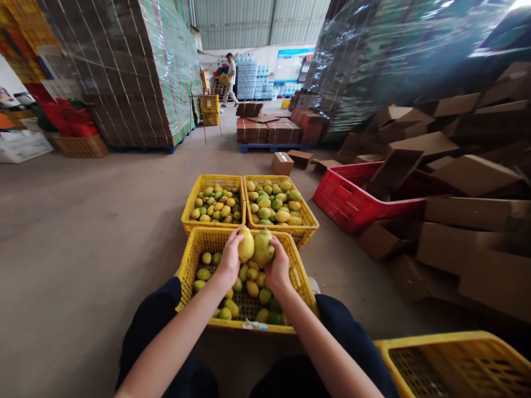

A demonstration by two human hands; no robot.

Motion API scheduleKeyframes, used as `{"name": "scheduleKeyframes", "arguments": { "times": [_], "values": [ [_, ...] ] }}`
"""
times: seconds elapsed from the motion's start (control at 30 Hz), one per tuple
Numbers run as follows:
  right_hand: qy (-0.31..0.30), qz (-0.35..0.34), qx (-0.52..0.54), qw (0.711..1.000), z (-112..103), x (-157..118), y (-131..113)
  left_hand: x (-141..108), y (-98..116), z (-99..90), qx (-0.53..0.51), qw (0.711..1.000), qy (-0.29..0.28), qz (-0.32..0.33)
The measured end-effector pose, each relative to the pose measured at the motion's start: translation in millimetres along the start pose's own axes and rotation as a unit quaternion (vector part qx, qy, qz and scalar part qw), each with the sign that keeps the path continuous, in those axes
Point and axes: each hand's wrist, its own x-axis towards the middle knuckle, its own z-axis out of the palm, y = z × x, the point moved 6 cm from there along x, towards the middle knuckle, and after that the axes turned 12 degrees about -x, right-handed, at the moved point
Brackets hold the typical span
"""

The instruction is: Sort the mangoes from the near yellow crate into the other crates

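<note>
Over the near yellow crate (305, 282), my left hand (231, 255) is closed around a yellow lemon (246, 245). Beside it, my right hand (279, 264) grips a larger, bumpy yellow-green lemon (263, 249). The two fruits are held close together, side by side. Below them, several yellow and green lemons (252, 288) lie spread over the crate's bottom. Just beyond stand two more yellow crates, the left one (186, 213) with smaller lemons and the right one (309, 218) with larger ones.
On the right are a red crate (340, 204) and a heap of cardboard boxes (468, 232). Another yellow crate (440, 340) stands at the lower right. Flattened cartons (269, 132) sit on a blue pallet ahead. A person (230, 80) walks in the background between wrapped stacks.
</note>
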Motion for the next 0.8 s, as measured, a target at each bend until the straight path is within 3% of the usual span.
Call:
{"name": "scheduleKeyframes", "arguments": {
  "times": [0.07,0.13,0.23,0.37,0.57,0.8],
  "values": [
    [0.009,0.108,0.062,0.992,4.8,-4.4,2.4,3.8,-8.4,-4.0,-0.071,0.989,0.046,-0.121],
    [-0.007,0.197,0.086,0.977,12.9,-11.3,3.6,5.0,-12.4,-9.8,-0.101,0.972,0.100,-0.185],
    [-0.014,0.266,0.092,0.959,19.1,-18.6,4.5,6.2,-12.9,-17.7,-0.110,0.965,0.156,-0.181],
    [-0.005,0.320,0.098,0.942,19.5,-21.3,9.9,5.1,-15.7,-19.5,-0.102,0.963,0.176,-0.175],
    [-0.007,0.304,0.110,0.946,19.3,-20.5,6.2,2.4,-13.1,-19.3,-0.118,0.962,0.175,-0.173],
    [-0.036,0.164,0.113,0.979,20.8,-12.5,-5.4,1.1,-3.2,-7.8,-0.199,0.968,0.120,-0.098]
  ]
}}
